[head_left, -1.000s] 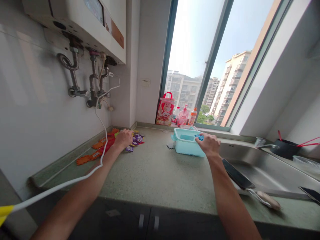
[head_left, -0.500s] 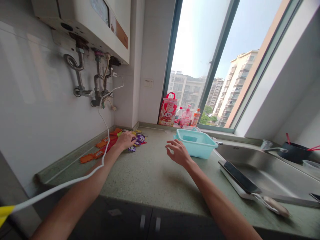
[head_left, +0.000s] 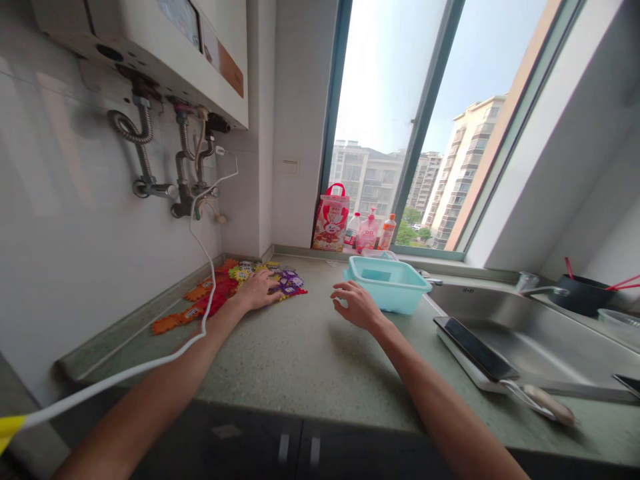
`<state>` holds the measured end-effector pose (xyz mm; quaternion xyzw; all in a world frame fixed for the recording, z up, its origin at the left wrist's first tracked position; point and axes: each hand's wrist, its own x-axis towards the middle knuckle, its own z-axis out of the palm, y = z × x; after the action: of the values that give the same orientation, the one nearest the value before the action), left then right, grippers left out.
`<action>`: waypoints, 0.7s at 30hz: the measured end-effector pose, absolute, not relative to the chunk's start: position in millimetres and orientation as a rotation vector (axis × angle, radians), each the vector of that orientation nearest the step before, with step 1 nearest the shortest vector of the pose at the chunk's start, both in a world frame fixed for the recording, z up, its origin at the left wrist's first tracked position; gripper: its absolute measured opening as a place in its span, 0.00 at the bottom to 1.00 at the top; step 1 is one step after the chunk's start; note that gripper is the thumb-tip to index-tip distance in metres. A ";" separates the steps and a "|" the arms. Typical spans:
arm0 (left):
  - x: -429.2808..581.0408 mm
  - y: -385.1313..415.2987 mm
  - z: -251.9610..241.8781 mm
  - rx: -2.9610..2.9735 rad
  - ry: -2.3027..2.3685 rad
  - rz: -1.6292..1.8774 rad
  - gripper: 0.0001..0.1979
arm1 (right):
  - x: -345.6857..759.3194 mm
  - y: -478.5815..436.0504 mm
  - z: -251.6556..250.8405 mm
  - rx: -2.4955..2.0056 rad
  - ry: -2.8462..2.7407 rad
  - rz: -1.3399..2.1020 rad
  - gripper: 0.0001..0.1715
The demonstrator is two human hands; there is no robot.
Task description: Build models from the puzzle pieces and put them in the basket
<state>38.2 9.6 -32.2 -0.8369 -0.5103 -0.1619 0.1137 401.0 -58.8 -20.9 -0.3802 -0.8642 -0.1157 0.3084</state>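
My left hand [head_left: 257, 291] lies palm down over a flat heap of small colourful pieces with notched edges, its fingers spread. Purple pieces [head_left: 290, 281] show just past its fingertips, while orange pieces [head_left: 173, 321] and red pieces [head_left: 220, 297] spread to its left. What lies under the palm is hidden. My right hand [head_left: 354, 304] hovers above the counter with curved fingers apart and nothing in them. Close behind it stands a turquoise plastic basin [head_left: 407, 297]; I cannot tell whether the hand touches it.
A white cable [head_left: 150, 363] hangs across the left side, in front of my left forearm. To the right, a phone [head_left: 475, 350] lies on a white object beside the steel sink [head_left: 540, 353]. A dark pot [head_left: 580, 297] sits behind it. Bottles [head_left: 369, 233] and a red-handled bag [head_left: 331, 220] line the windowsill.
My left hand has slid slightly right and flattened over the heap, and the purple pieces have shifted right with it. My right hand keeps its pose. The view has turned a little.
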 end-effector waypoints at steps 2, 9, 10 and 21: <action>44.1 7.2 -33.1 -2.531 -1.419 -0.476 0.24 | 399.3 -59.6 -21.9 -1.006 -2.312 -0.271 0.09; 59.7 -8.5 -25.4 -2.766 -1.201 -0.570 0.19 | 394.0 -61.1 -29.3 -1.035 -2.393 -0.105 0.15; 60.2 -10.1 -22.5 -2.781 -1.174 -0.590 0.19 | 392.5 -60.5 -31.9 -1.043 -2.396 -0.078 0.18; 28.6 -16.3 19.1 -2.470 -1.885 -0.163 0.08 | 365.4 -41.3 -64.1 -1.225 -2.455 0.145 0.31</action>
<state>28.6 -16.3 19.1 -0.7937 -0.6058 -0.0525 0.0153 365.4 -41.3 -64.1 -0.4373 -0.8763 0.0516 0.1957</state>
